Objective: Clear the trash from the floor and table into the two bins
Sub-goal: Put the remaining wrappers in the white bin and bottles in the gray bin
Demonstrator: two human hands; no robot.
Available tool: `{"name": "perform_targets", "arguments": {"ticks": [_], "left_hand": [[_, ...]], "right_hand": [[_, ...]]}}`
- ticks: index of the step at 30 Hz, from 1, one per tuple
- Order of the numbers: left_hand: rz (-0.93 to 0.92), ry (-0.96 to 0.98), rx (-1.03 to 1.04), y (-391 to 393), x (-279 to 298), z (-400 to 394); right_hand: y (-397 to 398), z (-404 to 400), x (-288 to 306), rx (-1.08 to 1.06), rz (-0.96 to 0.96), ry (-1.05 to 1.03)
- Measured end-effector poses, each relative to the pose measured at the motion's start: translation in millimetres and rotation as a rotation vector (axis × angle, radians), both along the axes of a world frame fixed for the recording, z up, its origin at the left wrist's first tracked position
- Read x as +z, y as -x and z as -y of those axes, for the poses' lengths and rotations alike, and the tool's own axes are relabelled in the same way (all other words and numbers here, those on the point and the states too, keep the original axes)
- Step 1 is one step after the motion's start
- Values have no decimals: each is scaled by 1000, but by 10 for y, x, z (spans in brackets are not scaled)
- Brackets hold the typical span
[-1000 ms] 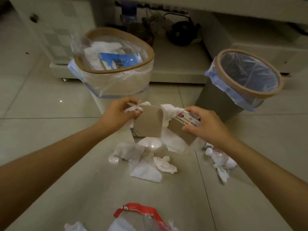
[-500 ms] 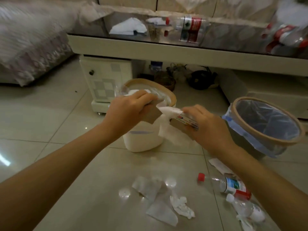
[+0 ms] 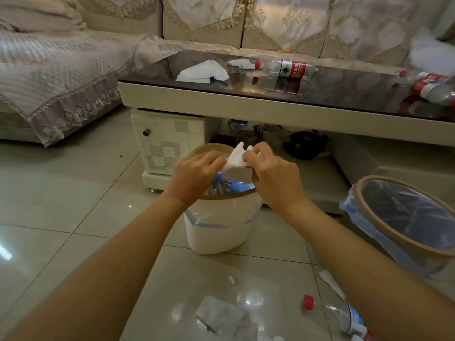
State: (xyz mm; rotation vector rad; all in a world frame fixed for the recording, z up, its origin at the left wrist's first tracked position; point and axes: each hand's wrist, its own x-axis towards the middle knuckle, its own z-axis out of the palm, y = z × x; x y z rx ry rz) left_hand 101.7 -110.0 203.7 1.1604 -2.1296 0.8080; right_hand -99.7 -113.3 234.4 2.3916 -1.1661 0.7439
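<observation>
Both hands — left hand [image 3: 194, 174], right hand [image 3: 272, 178] — pinch limp, light paper trash [image 3: 236, 159] by its edges over the white bin [image 3: 221, 232].

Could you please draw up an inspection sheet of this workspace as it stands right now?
Surface: glossy pale tiled floor; dark glass-topped coffee table.
Job's things: white bin with tan rim, lined, holding trash; grey bin with tan rim, lined, looks empty.
Clutter: white tissue and two clear red-labelled bottles on the table; crumpled paper and a red-capped clear bottle on the floor.
Grippers: left hand and right hand together hold white paper trash over the white bin.
Cables: nothing seen.
Surroundings: beige lace-covered sofa behind the table.
</observation>
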Motion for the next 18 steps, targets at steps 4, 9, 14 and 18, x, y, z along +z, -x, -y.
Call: {"name": "perform_targets", "arguments": {"ticks": [4,9,14,18], "left_hand": [[10,-130,56,-5,-249,93],[101,-482,202,9,-327,234],[-127,-828,340,76,-278,429],[-220,-1012,294,35,-396,431]], "right_hand": [[-117,112,-274,-18,-21,-18],[-240,375,-551,-1,-98,-157],[-362,626,-670,-91,-41,-467],[-447,829,-697,-100,-120,-941]]}}
